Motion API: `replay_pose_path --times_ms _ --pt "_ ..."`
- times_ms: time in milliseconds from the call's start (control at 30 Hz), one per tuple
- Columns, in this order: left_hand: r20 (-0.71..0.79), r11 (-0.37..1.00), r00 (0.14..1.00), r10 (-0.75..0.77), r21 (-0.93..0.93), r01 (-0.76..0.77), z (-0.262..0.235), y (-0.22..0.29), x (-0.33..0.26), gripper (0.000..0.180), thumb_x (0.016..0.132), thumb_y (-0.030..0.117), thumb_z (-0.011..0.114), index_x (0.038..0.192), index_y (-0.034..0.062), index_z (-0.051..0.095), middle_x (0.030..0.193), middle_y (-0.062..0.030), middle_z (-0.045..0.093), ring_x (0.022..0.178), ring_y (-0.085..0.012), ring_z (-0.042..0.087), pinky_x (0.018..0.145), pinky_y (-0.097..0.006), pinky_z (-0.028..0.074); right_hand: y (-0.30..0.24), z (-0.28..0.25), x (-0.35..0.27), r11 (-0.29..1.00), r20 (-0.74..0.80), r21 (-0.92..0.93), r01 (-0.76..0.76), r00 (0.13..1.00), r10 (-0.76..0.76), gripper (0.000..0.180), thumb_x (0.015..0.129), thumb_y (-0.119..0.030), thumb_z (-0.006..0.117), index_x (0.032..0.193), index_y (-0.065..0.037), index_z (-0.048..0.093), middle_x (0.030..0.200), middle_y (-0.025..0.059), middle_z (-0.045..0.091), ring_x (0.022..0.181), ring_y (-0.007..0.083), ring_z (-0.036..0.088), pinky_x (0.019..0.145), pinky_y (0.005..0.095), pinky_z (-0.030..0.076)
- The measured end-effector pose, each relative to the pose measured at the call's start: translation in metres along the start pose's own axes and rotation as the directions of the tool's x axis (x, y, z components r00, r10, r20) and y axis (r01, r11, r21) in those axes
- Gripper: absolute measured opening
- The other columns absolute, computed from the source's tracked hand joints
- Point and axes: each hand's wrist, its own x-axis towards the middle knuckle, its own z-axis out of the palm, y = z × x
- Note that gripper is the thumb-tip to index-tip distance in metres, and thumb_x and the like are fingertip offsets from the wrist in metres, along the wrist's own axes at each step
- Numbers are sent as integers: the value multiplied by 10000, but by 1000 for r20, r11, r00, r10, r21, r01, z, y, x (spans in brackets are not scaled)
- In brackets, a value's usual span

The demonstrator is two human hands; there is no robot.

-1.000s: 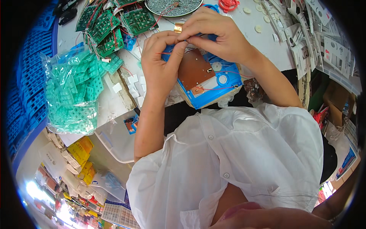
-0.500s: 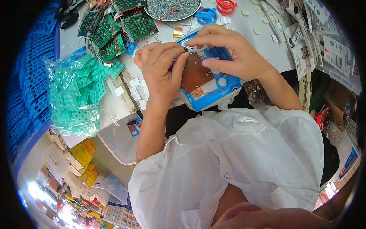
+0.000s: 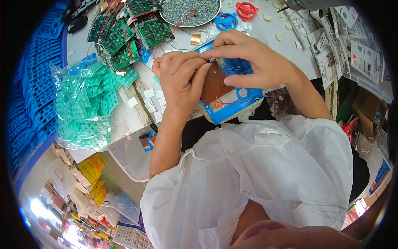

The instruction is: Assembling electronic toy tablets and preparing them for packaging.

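A blue plastic housing [image 3: 247, 99] lies at the table's front edge, with a brown circuit board [image 3: 216, 85] in it and a thin red wire across its near part. My left hand [image 3: 182, 79] is closed over the housing's left side, thumb and fingers pinched on a small dark part [image 3: 208, 61] at the board's far edge. My right hand [image 3: 259, 60] arches over the housing's right side. Its index fingertip reaches the same dark part while the thumb stays apart, near the board. The part's exact kind is too small to make out.
Green circuit boards [image 3: 120, 35] with wires and a round tray of screws [image 3: 190, 20] lie at the back. A bag of turquoise rubber keypads [image 3: 85, 103] is at left. Blue [image 3: 226, 21] and red wheels [image 3: 247, 11] stand beyond my hands; white panels [image 3: 323, 45] pile up at right.
Both hands have shifted slightly rightward in the picture, still meeting at the small dark part. A grey tool with a thin dark tip now shows at the upper right edge.
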Motion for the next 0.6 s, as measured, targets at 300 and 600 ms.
replay_pose_path --times_ms 300,600 --pt "-13 999 1000 1 34 -1 -4 3 2 86 831 126 798 890 100 742 963 -13 736 932 -204 632 926 -371 380 1 -7 -4 998 -41 45 47 998 -45 544 803 -147 765 1339 -113 678 1160 108 605 1061 267 581 939 356 466" --pt "-32 1000 999 -10 -12 10 -2 2 -1 109 794 141 813 873 145 737 930 38 716 927 -184 594 918 -395 314 6 -18 1 999 -51 33 -32 998 34 553 834 -163 763 1376 -141 657 1018 43 581 902 166 542 761 290 452"
